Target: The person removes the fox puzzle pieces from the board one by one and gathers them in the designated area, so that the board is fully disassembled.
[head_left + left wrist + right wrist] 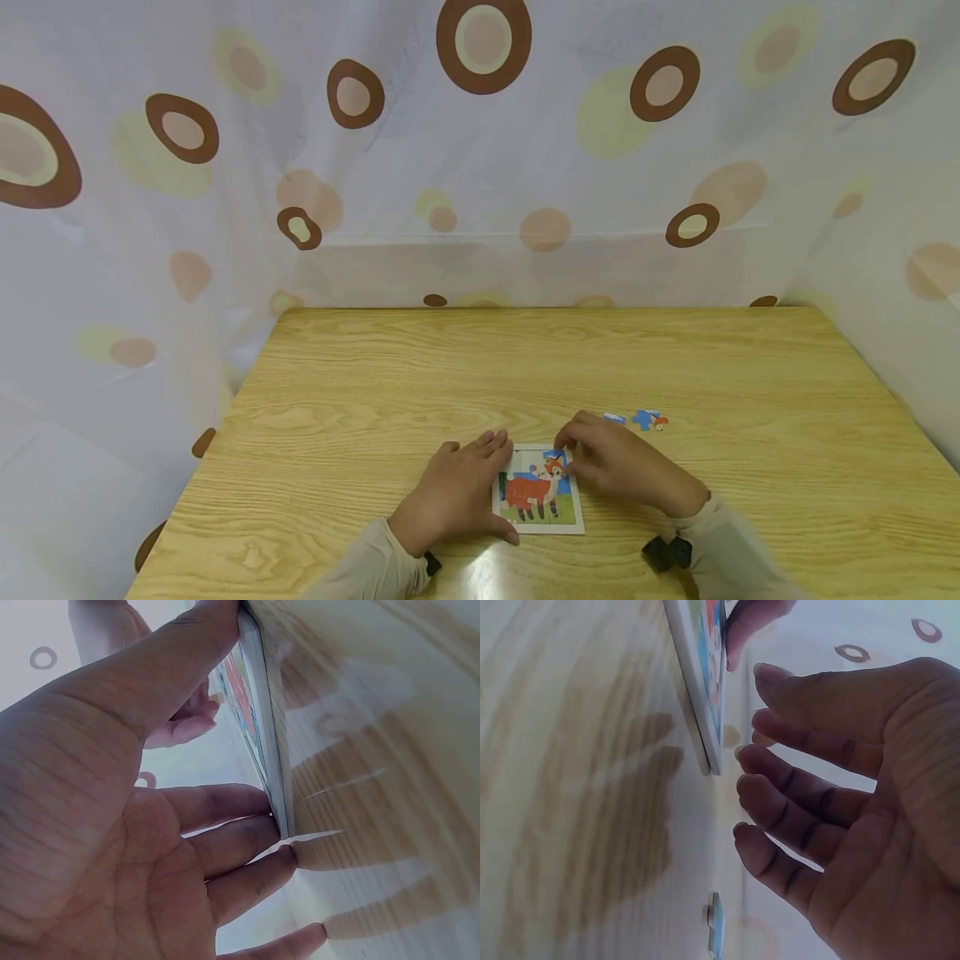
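A small square jigsaw puzzle (531, 493) in a white frame lies on the table, showing an orange deer-like animal on blue and green. My left hand (463, 487) rests around its left side, fingers fairly straight at the upper left and thumb by the lower edge. In the left wrist view, the fingertips (262, 859) touch the frame and tabletop. Bent fingers of my right hand (618, 462) hover at the puzzle's upper right corner. No piece shows between thumb and fingers in the right wrist view, where they stand slightly apart from the board (705, 682).
Loose puzzle pieces lie beyond my right hand: a blue and white piece (615, 418) and a blue piece (643, 419) beside one with orange (660, 423). The wooden table (360, 383) meets a patterned curtain (480, 183) at the back and sides.
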The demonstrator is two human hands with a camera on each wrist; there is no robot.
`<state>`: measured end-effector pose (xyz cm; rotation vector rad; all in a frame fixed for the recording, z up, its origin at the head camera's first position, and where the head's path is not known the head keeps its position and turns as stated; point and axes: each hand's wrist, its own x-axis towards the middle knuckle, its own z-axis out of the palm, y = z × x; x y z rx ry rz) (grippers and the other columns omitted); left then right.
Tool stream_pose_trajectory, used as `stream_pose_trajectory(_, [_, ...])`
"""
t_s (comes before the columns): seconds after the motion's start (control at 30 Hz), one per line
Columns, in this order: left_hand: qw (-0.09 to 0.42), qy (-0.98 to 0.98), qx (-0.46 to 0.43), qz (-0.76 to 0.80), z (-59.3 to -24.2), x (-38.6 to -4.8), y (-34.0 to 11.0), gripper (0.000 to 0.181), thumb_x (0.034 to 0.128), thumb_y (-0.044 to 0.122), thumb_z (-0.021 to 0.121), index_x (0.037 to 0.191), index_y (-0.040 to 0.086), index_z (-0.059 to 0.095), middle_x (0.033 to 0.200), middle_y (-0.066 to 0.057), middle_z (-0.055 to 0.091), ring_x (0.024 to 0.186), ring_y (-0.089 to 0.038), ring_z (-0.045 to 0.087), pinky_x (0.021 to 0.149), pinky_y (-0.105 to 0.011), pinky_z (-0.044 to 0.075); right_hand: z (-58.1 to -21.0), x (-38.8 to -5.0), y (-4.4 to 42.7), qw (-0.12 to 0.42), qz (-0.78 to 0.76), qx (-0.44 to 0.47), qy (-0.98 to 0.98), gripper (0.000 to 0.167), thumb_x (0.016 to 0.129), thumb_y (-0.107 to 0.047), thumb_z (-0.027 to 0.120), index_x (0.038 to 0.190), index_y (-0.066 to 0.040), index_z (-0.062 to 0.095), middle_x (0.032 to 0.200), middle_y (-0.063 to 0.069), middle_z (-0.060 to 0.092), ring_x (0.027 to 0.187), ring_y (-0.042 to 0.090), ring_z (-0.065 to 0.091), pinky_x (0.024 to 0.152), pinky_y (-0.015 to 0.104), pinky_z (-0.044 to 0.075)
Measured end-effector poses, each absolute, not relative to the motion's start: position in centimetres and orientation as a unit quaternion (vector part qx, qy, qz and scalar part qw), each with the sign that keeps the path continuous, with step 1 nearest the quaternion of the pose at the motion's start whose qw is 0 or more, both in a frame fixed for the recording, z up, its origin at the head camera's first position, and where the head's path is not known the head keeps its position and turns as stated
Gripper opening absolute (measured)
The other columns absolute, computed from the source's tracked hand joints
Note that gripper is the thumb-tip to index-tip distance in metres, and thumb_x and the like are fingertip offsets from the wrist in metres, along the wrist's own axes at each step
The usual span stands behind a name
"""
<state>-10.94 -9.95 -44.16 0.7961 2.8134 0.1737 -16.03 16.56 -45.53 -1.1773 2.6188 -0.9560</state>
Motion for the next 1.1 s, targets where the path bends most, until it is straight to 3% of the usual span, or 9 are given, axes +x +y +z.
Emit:
stream_pose_trajectory(0.3, [0.097, 0.955, 0.276, 0.056, -44.0, -11.0, -10.1, 0.117, 0.0666, 0.074, 0.083, 0.157, 0.010, 0.045, 0.162, -0.006, 0.042, 0.148, -0.020, 0.040, 0.108, -0.051, 0.043, -46.0, -15.5, 15.3, 0.090, -0.321, -0.399, 0.854, 0.019, 0.093, -0.012, 0.078, 0.110, -0.014, 0.071, 0.105, -0.005, 0.060, 0.086, 0.008, 0.055, 0.075, 0.028, 0.051])
stream_pose_trajectory(1.1, [0.081, 0.955, 0.280, 0.051, -44.2, -11.0, -10.0, 0.117, 0.0641, 0.074, 0.084, 0.155, 0.011, 0.047, 0.160, -0.006, 0.044, 0.146, -0.021, 0.044, 0.105, -0.051, 0.045, -46.0, -15.2, 14.6, 0.111, -0.303, -0.394, 0.860, 0.018, 0.093, -0.013, 0.078, 0.101, -0.016, 0.062, 0.099, -0.007, 0.052, 0.078, 0.005, 0.050, 0.069, 0.025, 0.047])
